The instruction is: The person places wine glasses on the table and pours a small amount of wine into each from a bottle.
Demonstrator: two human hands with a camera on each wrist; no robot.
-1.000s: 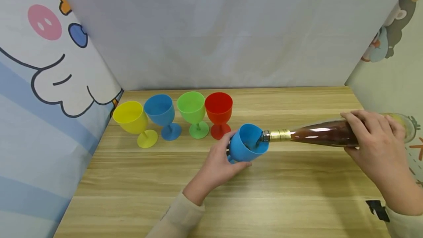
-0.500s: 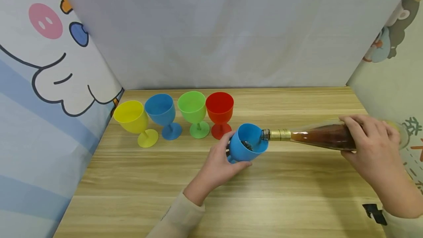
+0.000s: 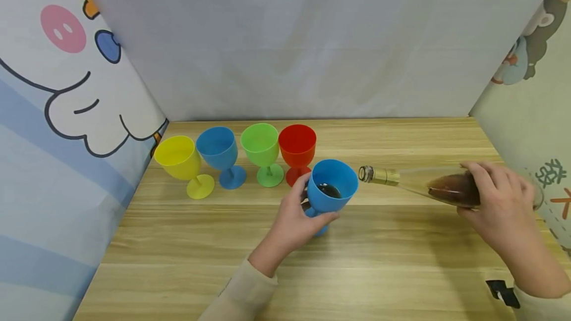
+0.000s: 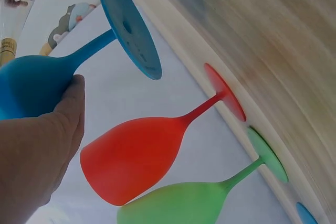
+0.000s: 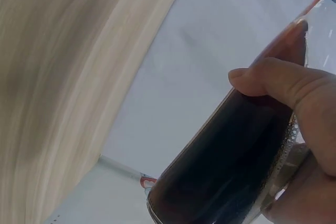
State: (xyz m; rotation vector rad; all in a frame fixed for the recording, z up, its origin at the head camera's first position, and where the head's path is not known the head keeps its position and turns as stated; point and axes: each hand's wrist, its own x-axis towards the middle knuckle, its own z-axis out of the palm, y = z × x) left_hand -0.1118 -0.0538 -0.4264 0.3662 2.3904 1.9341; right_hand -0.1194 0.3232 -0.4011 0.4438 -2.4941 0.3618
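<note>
My left hand grips a blue goblet by the lower bowl, with dark liquid inside. In the left wrist view the held goblet's round foot is lifted off the table. My right hand is wrapped round a clear glass bottle with gold foil at its neck, tilted so the mouth points left. The mouth is just right of the goblet's rim, apart from it, and no stream shows. Dark reddish-brown liquid lies in the bottle's body, seen in the right wrist view.
Along the back left of the wooden table stand a yellow goblet, a second blue goblet, a green goblet and a red goblet. A pale back wall and printed side panels border the table.
The bottle's mouth has left the goblet's rim, and its liquid has run back from the neck toward the base. The held goblet is more upright, and its dark liquid has settled.
</note>
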